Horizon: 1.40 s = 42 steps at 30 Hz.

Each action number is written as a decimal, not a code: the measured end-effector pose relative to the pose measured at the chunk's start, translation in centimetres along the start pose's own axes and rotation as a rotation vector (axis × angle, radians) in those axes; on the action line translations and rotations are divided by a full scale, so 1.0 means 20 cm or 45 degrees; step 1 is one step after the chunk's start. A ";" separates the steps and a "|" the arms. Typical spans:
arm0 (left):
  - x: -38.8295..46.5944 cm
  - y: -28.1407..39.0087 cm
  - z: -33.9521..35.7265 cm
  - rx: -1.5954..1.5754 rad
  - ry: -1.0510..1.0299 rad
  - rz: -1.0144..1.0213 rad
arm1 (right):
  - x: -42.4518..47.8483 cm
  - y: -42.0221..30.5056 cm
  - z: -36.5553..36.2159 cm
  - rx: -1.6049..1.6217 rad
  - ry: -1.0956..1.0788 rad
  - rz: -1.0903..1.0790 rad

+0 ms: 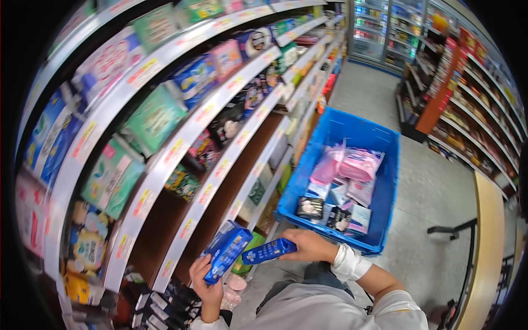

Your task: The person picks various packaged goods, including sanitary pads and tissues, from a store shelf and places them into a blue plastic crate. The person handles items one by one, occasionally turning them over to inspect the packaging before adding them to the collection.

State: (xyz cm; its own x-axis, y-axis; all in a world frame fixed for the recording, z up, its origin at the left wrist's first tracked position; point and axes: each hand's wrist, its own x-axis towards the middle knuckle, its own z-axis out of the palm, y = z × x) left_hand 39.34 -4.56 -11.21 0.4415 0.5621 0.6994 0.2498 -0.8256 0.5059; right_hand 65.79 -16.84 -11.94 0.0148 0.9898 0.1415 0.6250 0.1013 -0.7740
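Note:
My left hand (204,280) grips a blue soft-wrapped package (229,251) by its lower end, in front of the shelf edges. In my right hand (303,246) is a smaller blue package (269,251), held by its right end and pointing left towards the first one. Beyond my right hand a blue plastic crate (390,198) stands on the floor. It holds pink packages (361,164), a black package with a flower print (310,207) and several white and pale ones.
Shelves with white price rails (181,148) run along the left, carrying green, blue and pink packages. A table with a light wooden top (482,255) stands at the right. Farther off are a snack rack (478,111) and glass-door coolers (369,29). Black and white packs (154,309) lie at the lower left.

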 end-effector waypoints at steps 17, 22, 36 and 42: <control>0.29 0.07 1.43 -0.711 -0.847 -0.750 | -0.69 0.68 -0.52 -0.362 0.286 1.099; 0.32 0.04 1.66 -0.608 -0.993 -0.979 | -0.63 0.93 -0.52 -0.358 -0.217 1.094; 0.24 -0.10 1.86 -0.253 -1.263 -1.286 | -0.56 1.31 -0.53 -0.407 -0.142 1.169; 0.09 -0.28 1.85 -0.141 -1.323 -0.944 | -0.57 1.41 -0.43 -0.376 -0.051 1.143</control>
State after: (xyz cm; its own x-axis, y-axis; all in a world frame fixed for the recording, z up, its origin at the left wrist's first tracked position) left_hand 70.66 -0.80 -31.43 0.7029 0.5403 -0.4627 0.6734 -0.2958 0.6775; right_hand 89.95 -26.20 -29.97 0.5629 0.6889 -0.4567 0.5656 -0.7240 -0.3949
